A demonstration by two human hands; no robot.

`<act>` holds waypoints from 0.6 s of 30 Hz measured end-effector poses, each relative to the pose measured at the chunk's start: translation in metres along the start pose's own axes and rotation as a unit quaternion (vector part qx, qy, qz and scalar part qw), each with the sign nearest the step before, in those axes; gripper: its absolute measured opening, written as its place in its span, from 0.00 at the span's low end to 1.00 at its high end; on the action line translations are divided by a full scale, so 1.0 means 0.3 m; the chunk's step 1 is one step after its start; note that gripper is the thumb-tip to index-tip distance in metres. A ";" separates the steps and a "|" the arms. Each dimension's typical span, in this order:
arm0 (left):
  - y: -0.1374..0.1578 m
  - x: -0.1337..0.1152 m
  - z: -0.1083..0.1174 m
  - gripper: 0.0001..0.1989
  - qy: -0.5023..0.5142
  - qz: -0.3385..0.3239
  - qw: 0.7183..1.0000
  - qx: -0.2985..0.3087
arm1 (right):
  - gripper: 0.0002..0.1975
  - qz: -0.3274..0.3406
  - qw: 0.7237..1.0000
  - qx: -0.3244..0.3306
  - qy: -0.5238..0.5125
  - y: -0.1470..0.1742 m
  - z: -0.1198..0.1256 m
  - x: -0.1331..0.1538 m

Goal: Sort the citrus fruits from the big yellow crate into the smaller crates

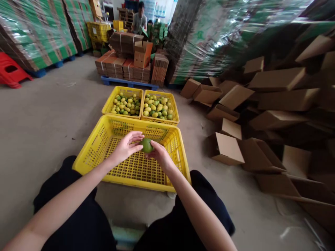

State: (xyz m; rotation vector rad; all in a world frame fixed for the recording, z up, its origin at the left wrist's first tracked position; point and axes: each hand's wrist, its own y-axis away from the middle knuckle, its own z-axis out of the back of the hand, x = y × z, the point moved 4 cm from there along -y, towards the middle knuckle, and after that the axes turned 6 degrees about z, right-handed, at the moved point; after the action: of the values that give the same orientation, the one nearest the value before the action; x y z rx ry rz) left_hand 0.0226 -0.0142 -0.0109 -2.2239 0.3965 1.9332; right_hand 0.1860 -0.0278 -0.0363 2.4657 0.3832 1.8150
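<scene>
Over a large yellow plastic crate [87, 153], both of my hands are at one smooth, roundish green fruit [147, 145]. My right hand [160, 155] grips it from the right between thumb and fingers. My left hand [128, 145] comes in from the left with fingers stretched and apart, its thumb tip at the fruit's side. The slotted floor of the crate shows beneath my hands. Beyond it stand a left yellow crate [104, 106] and a right yellow crate [177, 113], both filled with mixed yellow and green fruits.
Open cardboard boxes [227, 148] lie heaped on the right. Bundled flat cartons [110, 66] rest on a blue pallet [125, 83] ahead. A red plastic stool [12, 71] is at far left. Film-wrapped stacks [39, 31] line the sides. A person [140, 21] is in the background.
</scene>
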 end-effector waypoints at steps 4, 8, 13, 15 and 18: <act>-0.009 0.037 0.004 0.22 0.058 0.104 0.993 0.017 | 0.21 0.078 0.997 0.012 -0.008 0.019 -0.011 0.054; -0.006 0.064 0.000 0.24 0.108 0.208 0.971 0.057 | 0.26 0.134 0.990 0.011 0.032 0.035 -0.014 0.093; -0.004 0.048 0.001 0.22 0.082 0.191 0.978 0.033 | 0.28 0.137 0.989 0.002 0.060 0.038 -0.011 0.079; -0.004 0.044 -0.001 0.22 0.082 0.183 0.979 0.036 | 0.26 0.140 0.987 0.001 0.073 0.037 -0.008 0.076; -0.004 0.048 0.002 0.22 0.100 0.188 0.976 0.033 | 0.23 0.144 0.985 0.009 0.091 0.036 -0.006 0.081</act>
State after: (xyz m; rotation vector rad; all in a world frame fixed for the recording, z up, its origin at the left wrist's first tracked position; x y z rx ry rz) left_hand 0.0242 -0.0140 -0.0251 -2.4478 0.9593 1.8216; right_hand 0.1929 -0.0328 -0.0110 2.4823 0.0505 2.1646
